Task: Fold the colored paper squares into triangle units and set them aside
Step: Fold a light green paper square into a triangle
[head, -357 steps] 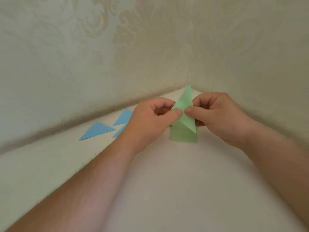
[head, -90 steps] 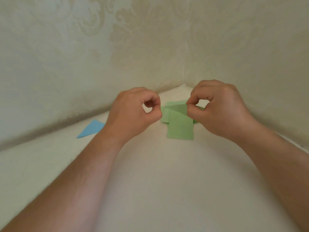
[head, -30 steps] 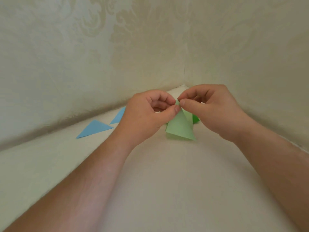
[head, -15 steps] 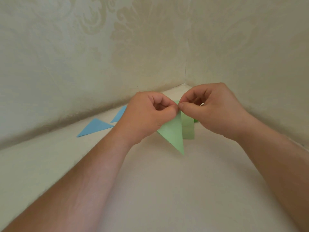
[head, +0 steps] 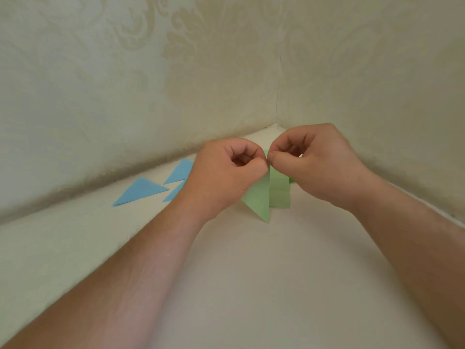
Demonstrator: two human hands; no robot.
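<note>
A light green folded paper triangle [head: 259, 201] hangs point-down above the white surface. My left hand [head: 226, 172] and my right hand [head: 317, 162] both pinch its top edge between thumb and forefinger, knuckles nearly touching. Behind the triangle a small stack of green paper squares [head: 279, 195] lies on the surface, partly hidden by my right hand. Three blue folded triangles lie to the left: a large blue triangle [head: 139, 191], another [head: 180, 171] near the wall, and one [head: 175, 193] partly hidden by my left wrist.
The white surface [head: 251, 285] sits in a corner between two cream patterned walls [head: 151, 84]. A darker green bit [head: 292, 180] peeks out under my right hand.
The green triangle has swung from resting apex-up to hanging point-down between my pinching fingers. In the last half second it barely moved.
</note>
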